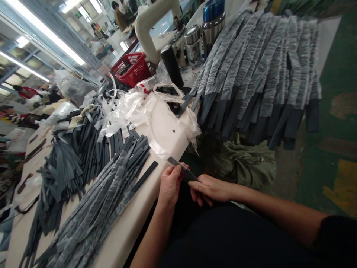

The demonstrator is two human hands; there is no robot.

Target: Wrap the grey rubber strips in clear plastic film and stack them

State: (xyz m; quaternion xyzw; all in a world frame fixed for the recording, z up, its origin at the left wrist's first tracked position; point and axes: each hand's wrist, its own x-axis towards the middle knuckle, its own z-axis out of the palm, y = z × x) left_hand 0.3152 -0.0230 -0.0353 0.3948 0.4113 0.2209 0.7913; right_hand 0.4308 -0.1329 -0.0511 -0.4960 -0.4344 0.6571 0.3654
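Between my two hands, over the table's front edge, is a dark grey strap (190,175). My left hand (170,183) pinches it near its upper end with thumb and fingers. Lower along the same strap, my right hand (205,188) grips it with the thumb on top. A whitish translucent plastic strip (157,145) runs from the table down to the strap's upper end. Left of my hands, a bundle of plastic-wrapped grey straps (97,197) lies along the table. More bare grey straps (61,160) are heaped behind it.
Wrapped straps hang in a thick row (251,70) at the right. Crumpled white plastic (125,111), a red basket (134,69), a black cylinder (171,65), a glass bottle (193,48) and a blue-lidded flask (213,22) stand around a sewing machine (156,22). Other people are far back.
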